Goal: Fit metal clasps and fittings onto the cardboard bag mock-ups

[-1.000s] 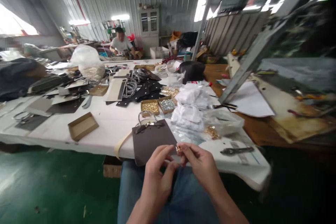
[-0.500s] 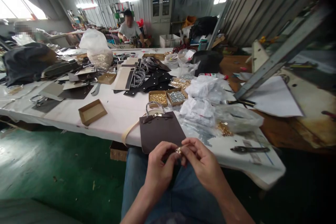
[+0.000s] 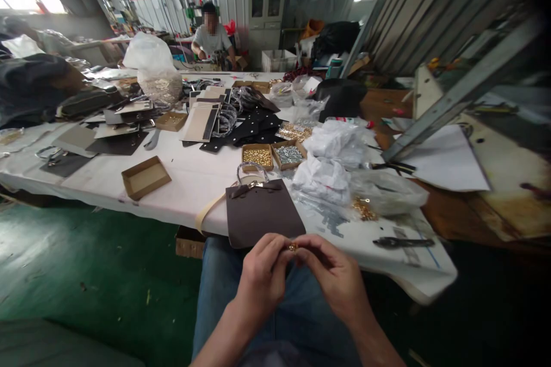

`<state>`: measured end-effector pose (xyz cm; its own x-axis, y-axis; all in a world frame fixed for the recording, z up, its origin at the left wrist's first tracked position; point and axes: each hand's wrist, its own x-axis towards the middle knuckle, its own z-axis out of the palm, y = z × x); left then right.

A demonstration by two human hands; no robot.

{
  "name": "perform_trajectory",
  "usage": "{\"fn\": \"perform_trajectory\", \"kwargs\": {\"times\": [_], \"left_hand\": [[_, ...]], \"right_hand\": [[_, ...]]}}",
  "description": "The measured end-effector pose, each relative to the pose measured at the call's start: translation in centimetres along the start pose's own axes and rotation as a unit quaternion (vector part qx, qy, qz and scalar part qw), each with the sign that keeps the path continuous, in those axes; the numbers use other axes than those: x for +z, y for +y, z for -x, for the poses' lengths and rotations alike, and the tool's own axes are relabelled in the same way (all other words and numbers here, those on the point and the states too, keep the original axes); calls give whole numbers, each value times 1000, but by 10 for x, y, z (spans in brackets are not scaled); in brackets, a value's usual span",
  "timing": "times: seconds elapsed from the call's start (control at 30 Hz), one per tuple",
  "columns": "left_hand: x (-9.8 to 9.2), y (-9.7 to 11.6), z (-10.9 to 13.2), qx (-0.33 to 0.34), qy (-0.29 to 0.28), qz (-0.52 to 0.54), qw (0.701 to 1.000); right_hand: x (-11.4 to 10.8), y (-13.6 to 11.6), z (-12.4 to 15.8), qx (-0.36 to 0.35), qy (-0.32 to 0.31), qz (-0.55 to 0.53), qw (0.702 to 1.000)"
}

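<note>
Your left hand [image 3: 262, 278] and right hand [image 3: 338, 281] meet over your lap, just off the near edge of the bench [image 3: 189, 186]. Between them sits a small gold fitting [image 3: 293, 247]. The fingers [image 3: 275, 245] of both hands are pinched on it, the left tips closing from the left and the right tips from the right, so it is grasped on both sides and held in the air above your jeans [image 3: 219, 287]. The fitting is too small to tell its shape.

Just beyond your hands a dark brown leather panel [image 3: 262, 215] lies flat on the bench, its near edge reaching the bench edge. A metal handle [image 3: 251, 169] stands at its far end, and a beige strap [image 3: 207, 211] runs out from under its left side.

Farther back, two small boxes sit side by side: the box of gold pieces [image 3: 257, 156] on the left, touching the box of silver pieces [image 3: 289, 154] on the right. An empty cardboard box [image 3: 145, 176] lies well apart to the left. To the right of the panel are crumpled white bags [image 3: 325, 179], and pliers [image 3: 402, 242] lie near the bench's right near corner.

At the far end of the room another person [image 3: 210, 39] sits at a separate bench
</note>
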<state>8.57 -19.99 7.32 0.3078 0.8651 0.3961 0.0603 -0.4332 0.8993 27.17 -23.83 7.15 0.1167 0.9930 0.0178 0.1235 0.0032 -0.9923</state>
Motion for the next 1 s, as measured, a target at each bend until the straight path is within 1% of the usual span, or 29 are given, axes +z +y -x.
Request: {"fn": "perform_trajectory", "kwargs": {"times": [0.1,0.17,0.33,0.43,0.63,0.8,1.0], "left_hand": [[0,-2,3,10,0,-10,1000],[1,-2,5,6,2,-14,1000],[3,-4,6,-56,-2,-7,998],[6,-5,4,-70,-12,-13,997],[17,-2,-2,-51,-25,-28,998],[27,-5,-4,-24,-37,-34,998],[32,-6,-6,1,-53,-41,998]], "right_hand": [[1,2,2,-37,9,6,999],[1,3,2,-65,10,14,998],[-5,7,-2,-112,-4,11,994],[-8,10,-2,-125,6,17,992],[-13,13,2,-152,30,28,988],[-21,17,4,-193,52,50,978],[-28,24,7,-232,72,56,969]]}}
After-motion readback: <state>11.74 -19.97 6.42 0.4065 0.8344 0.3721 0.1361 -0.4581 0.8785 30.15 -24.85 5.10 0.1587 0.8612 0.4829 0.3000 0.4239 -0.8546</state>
